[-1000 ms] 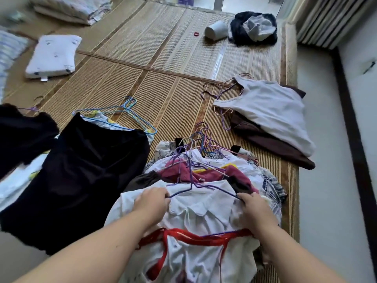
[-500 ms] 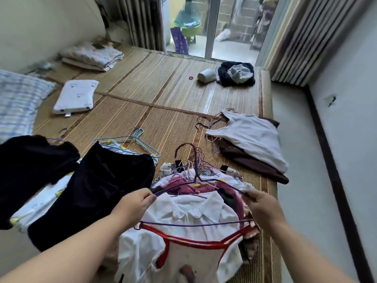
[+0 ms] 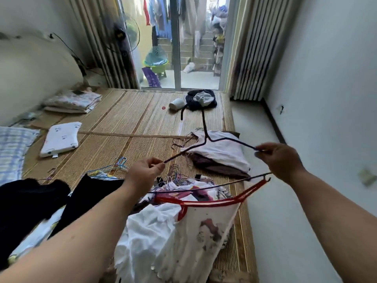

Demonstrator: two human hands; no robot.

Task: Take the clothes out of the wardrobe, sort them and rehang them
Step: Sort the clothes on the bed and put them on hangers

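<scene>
I hold a purple wire hanger (image 3: 206, 137) in the air over the bed. My left hand (image 3: 142, 173) pinches its left shoulder end and my right hand (image 3: 280, 161) pinches its right end. A white shirt with red trim (image 3: 183, 237) hangs from the hanger's lower bar, its red collar stretched below my right hand. Under it lies a pile of clothes on hangers (image 3: 189, 185). A black garment (image 3: 81, 201) lies spread to the left of the pile.
A white top on a brown garment (image 3: 220, 156) lies at the mat's right edge. Loose blue hangers (image 3: 114, 166), a small white pillow (image 3: 61, 138), folded bedding (image 3: 71, 101) and a dark bundle (image 3: 201, 100) sit on the straw mat (image 3: 126, 123). Bare floor (image 3: 285, 231) runs along the right wall.
Both hands have lifted the purple hanger up off the pile and spread apart. The white red-trimmed shirt rose with it. The view tilted up toward the glass door.
</scene>
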